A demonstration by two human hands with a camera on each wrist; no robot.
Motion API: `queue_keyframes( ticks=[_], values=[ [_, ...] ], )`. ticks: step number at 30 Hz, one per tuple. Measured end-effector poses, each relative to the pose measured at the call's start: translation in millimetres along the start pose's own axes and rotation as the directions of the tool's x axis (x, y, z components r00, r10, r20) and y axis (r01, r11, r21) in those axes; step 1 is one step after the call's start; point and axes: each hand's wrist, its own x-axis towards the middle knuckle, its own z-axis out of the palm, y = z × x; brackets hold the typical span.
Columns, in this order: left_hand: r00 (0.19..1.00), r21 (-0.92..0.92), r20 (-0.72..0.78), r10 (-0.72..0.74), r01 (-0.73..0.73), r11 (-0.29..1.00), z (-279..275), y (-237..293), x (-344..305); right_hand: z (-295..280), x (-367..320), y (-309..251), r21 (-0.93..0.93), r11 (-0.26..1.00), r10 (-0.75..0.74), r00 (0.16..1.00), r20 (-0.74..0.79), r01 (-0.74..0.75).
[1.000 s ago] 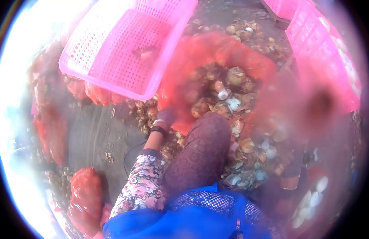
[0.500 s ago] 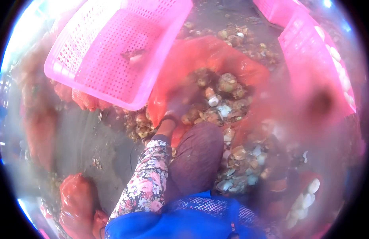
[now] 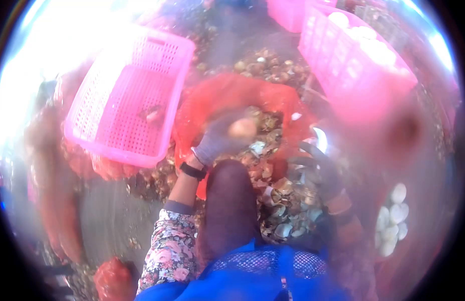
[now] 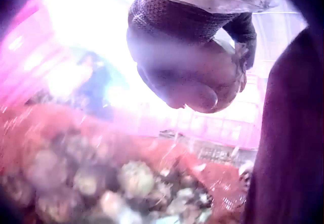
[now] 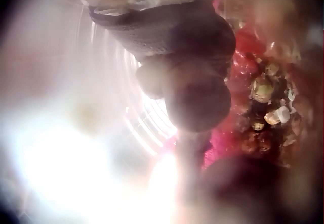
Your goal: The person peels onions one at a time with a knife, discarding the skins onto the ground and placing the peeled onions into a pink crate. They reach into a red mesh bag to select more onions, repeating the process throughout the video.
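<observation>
My gloved left hand (image 3: pixel 215 138) holds a pale brown onion (image 3: pixel 243 129) above the open red mesh sack (image 3: pixel 232 88). In the left wrist view, the fingers of my left hand (image 4: pixel 177 47) curl round the onion (image 4: pixel 228 69). My dark-gloved right hand (image 3: pixel 320 168) is to the right of the sack, by a bright curved thing (image 3: pixel 320 139), perhaps a blade. The curled fingers of my right hand (image 5: pixel 187 72) show in the right wrist view; glare and blur hide much of what they grip. Unpeeled onions (image 5: pixel 262 90) and loose skins lie in the sack.
A pink basket (image 3: pixel 172 118) stands at the left of the sack, with a small piece inside. Another pink basket (image 3: pixel 325 70) at upper right holds white onions (image 3: pixel 375 50). More white onions (image 3: pixel 399 213) lie at lower right. Scraps (image 3: pixel 285 220) cover the ground beside my knee (image 3: pixel 230 200).
My left hand has come up from the sack's left side with an onion in it. The right hand has moved in toward the sack. The head view has shifted.
</observation>
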Motion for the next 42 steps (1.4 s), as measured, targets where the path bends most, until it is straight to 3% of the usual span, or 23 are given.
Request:
queue_keyframes(
  ticks=[1,3,4,6,7,8,9,10,11,12,15,16,18,21,24,28,30,33,37,39,42],
  values=[
    [0.993,0.036,0.048,0.111,-0.113,0.993,9.4,22.9,4.1,-2.2,-2.4,-4.1,-0.009,0.998,-0.058,0.992,0.113,0.06],
    [0.934,0.078,0.156,0.322,-0.336,0.938,29.8,65.6,8.9,-7.9,1.2,-0.1,-0.286,0.889,-0.32,0.932,0.168,0.357],
    [0.894,0.178,0.228,0.386,-0.428,0.886,41.4,88.6,9.1,-12.8,11.9,10.2,-0.543,0.669,-0.509,0.845,0.164,0.508],
    [0.842,0.243,0.237,0.485,-0.535,0.809,74.6,126.3,5.5,-0.2,-2.6,2.4,-0.589,0.621,-0.607,0.793,0.055,0.516],
    [0.812,0.269,0.236,0.533,-0.582,0.767,84.8,137.0,2.5,9.9,-20.1,-5.9,-0.372,0.812,-0.508,0.859,-0.072,0.449],
    [0.833,0.209,0.203,0.514,-0.55,0.808,91.4,133.6,3.6,9.1,-27.1,-9.1,-0.23,0.886,-0.437,0.892,-0.118,0.403],
    [0.893,-0.011,0.12,0.435,-0.437,0.9,104.4,126.6,0.1,8.3,-34.5,-12.2,-0.079,0.932,-0.363,0.918,-0.162,0.354],
    [0.943,-0.236,0.062,0.327,-0.304,0.923,120.9,118.6,-4.1,-5.7,-31.8,-4.5,-0.048,0.935,-0.354,0.921,-0.162,0.351],
    [0.98,-0.452,0.034,0.197,-0.161,0.878,135.3,116.3,-9.8,-14.2,-31.6,-0.9,-0.016,0.939,-0.342,0.926,-0.158,0.344],
    [0.989,-0.684,0.145,0.033,0.076,0.725,152.2,130.0,-20.2,-16.9,-36.6,-1.3,-0.03,0.929,-0.369,0.917,-0.154,0.369],
    [0.99,-0.593,0.105,-0.09,0.135,0.794,167.4,126.7,-31.9,2.3,-53.5,-15.1,-0.187,0.889,-0.441,0.891,-0.108,0.417],
    [0.984,-0.647,0.133,-0.12,0.178,0.741,165.3,120.2,-34.0,-3.6,-52.8,-16.6,-0.286,0.857,-0.46,0.886,-0.05,0.429],
    [0.998,-0.687,0.063,-0.017,0.056,0.725,161.0,120.0,-32.6,-4.7,-57.1,-23.0,-0.466,0.813,-0.408,0.912,-0.03,0.349],
    [0.999,-0.666,0.022,0.035,-0.011,0.746,157.9,102.3,-27.5,-23.5,-48.4,-9.6,-0.703,0.547,-0.514,0.845,0.147,0.455],
    [0.992,-0.553,-0.05,0.115,-0.124,0.824,154.5,91.7,-23.3,-24.2,-47.8,-4.0,-0.862,0.313,-0.547,0.818,0.179,0.398],
    [0.997,-0.502,-0.053,0.06,-0.079,0.861,151.8,91.7,-26.0,-30.3,-39.6,1.4,-0.871,0.287,-0.52,0.828,0.209,0.4],
    [0.991,-0.417,-0.068,0.112,-0.13,0.9,151.4,86.4,-23.7,-32.4,-36.1,4.8,-0.859,0.285,-0.52,0.821,0.235,0.426],
    [0.967,-0.303,-0.115,0.225,-0.25,0.92,148.2,81.5,-20.3,-32.0,-37.3,3.9,-0.838,0.408,-0.393,0.898,0.198,0.363],
    [0.913,-0.14,-0.161,0.375,-0.397,0.907,145.5,70.8,-14.8,-27.9,-38.0,6.4,-0.826,0.414,-0.419,0.886,0.2,0.382],
    [0.916,-0.129,-0.156,0.369,-0.389,0.912,146.2,67.3,-15.9,-23.7,-41.2,2.2,-0.823,0.464,-0.362,0.918,0.162,0.329],
    [0.921,-0.101,-0.163,0.353,-0.372,0.923,151.8,66.1,-18.6,-32.6,-28.3,16.8,-0.881,0.265,-0.505,0.835,0.219,0.391]
  ],
)
